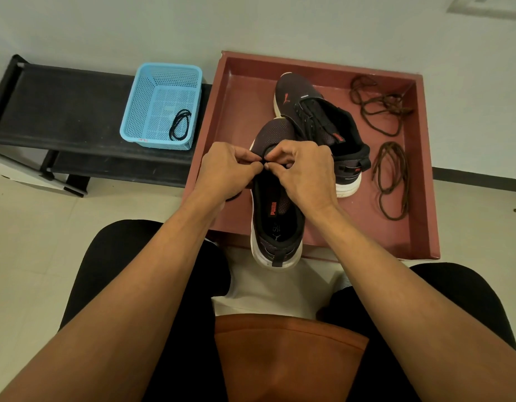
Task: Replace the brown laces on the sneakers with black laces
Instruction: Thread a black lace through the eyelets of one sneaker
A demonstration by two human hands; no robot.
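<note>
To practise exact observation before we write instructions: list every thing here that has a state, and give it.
near sneaker, no lace visible, heel overhanging the tray rim
far sneaker, laced in black, lying in the tray
brown laces, loose in the tray
black lace, coiled in the basket
left hand, pinching at the near sneaker's throat
right hand, pinching at the same spot

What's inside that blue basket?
One coiled black lace lies on the floor of the blue basket, near its right wall. The near wall hides a strip of floor.
</note>
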